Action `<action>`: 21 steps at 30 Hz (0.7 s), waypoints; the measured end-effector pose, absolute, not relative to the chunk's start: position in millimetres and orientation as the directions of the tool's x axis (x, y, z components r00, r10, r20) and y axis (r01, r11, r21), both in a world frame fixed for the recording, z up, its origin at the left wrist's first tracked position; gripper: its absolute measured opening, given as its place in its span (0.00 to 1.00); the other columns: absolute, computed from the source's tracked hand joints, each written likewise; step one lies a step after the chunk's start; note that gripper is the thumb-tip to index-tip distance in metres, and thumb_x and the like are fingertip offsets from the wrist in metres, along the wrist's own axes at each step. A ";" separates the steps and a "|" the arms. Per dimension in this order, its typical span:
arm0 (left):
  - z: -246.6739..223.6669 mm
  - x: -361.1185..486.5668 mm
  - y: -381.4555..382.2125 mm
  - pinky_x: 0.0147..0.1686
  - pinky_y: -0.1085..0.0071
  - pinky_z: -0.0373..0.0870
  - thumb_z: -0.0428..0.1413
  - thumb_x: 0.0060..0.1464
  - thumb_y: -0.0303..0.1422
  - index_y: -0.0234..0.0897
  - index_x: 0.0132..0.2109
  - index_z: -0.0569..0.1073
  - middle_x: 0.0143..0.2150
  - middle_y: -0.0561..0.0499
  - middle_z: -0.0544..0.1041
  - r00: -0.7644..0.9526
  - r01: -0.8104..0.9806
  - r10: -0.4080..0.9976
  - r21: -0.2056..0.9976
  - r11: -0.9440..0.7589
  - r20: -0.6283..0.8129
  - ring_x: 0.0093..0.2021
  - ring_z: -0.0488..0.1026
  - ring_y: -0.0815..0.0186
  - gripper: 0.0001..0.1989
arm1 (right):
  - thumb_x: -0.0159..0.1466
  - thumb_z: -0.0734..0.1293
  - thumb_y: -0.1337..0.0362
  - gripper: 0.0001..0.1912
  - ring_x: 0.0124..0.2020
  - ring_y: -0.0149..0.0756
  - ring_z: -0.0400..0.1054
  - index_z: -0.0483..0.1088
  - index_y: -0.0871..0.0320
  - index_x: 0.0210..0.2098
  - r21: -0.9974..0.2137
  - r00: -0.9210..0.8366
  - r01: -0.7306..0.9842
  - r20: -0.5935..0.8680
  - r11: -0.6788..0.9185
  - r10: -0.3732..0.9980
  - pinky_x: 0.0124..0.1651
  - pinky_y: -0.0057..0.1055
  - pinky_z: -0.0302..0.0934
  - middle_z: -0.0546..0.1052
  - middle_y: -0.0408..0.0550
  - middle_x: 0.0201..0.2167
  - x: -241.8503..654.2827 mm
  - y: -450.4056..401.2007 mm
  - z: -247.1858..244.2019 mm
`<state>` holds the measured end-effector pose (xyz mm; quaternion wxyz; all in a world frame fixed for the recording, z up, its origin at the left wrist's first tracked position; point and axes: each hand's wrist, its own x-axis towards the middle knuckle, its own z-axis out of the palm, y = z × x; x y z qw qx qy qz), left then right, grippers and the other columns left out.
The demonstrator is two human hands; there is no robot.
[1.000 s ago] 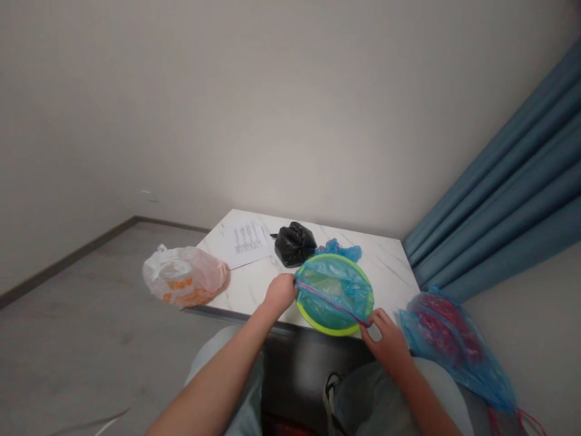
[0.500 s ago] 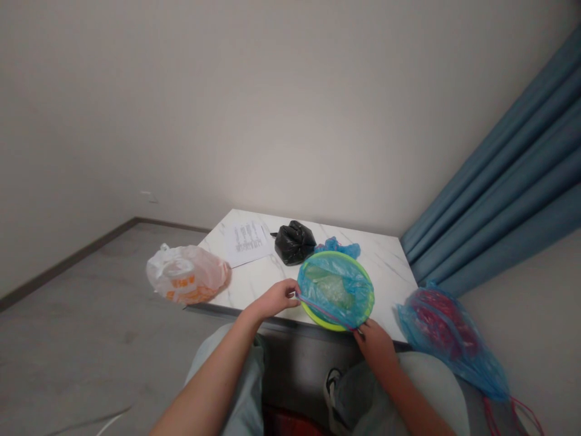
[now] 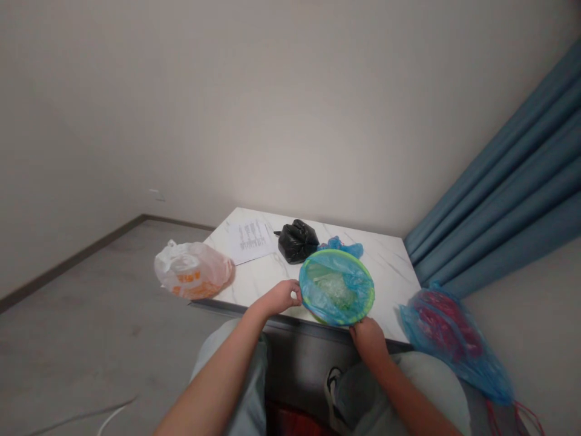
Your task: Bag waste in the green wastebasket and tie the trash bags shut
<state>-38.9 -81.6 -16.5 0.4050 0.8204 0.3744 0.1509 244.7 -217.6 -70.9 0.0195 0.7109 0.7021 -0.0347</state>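
A round green bin [image 3: 336,289] stands at the front of the white marbled table, lined with a translucent blue bag [image 3: 358,280] whose edge now lies over the near rim. My left hand [image 3: 287,297] pinches the bag's edge at the bin's left side. At the near right of the rim, my right hand [image 3: 365,338] has its fingers closed on the bag's edge, partly under the rim. Behind the bin lie a tied black bag [image 3: 298,241] and a crumpled blue bag [image 3: 341,246].
A white and orange plastic bag [image 3: 194,270] sits at the table's [image 3: 385,266] left edge, near a printed sheet [image 3: 249,241]. On the right, a blue bag with red contents [image 3: 449,327] lies by the table, below the blue curtain [image 3: 508,181].
The bag's edge, with its pink drawstring, was stretched across the bin's near side and has been pulled down over the rim. My hands have stayed near the rim.
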 end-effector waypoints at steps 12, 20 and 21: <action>-22.1 -24.4 -64.8 0.44 0.67 0.67 0.50 0.53 0.22 0.35 0.39 0.72 0.40 0.43 0.77 0.178 0.812 0.984 0.564 -0.153 0.011 0.43 0.74 0.59 0.09 | 0.61 0.58 0.71 0.11 0.41 0.40 0.70 0.72 0.60 0.36 -0.281 0.278 0.935 0.200 -0.217 0.940 0.47 0.33 0.60 0.75 0.54 0.39 285.3 -215.3 -51.8; -22.3 13.2 -28.7 0.56 0.65 0.65 0.59 0.54 0.37 0.31 0.58 0.64 0.59 0.36 0.71 0.133 0.629 0.991 0.771 -0.101 0.021 0.58 0.70 0.55 0.27 | 0.64 0.61 0.64 0.11 0.41 0.37 0.69 0.70 0.58 0.43 -0.567 -0.090 0.809 0.144 0.156 0.986 0.46 0.33 0.62 0.73 0.51 0.42 248.5 -154.3 14.7; -23.3 17.9 -26.3 0.56 0.65 0.65 0.60 0.53 0.37 0.30 0.59 0.63 0.60 0.36 0.70 0.141 0.632 0.990 0.772 -0.066 -0.031 0.59 0.70 0.54 0.29 | 0.62 0.63 0.64 0.16 0.45 0.39 0.69 0.69 0.59 0.49 -0.554 -0.154 0.814 0.081 0.173 0.985 0.50 0.34 0.62 0.72 0.53 0.47 237.2 -142.4 13.9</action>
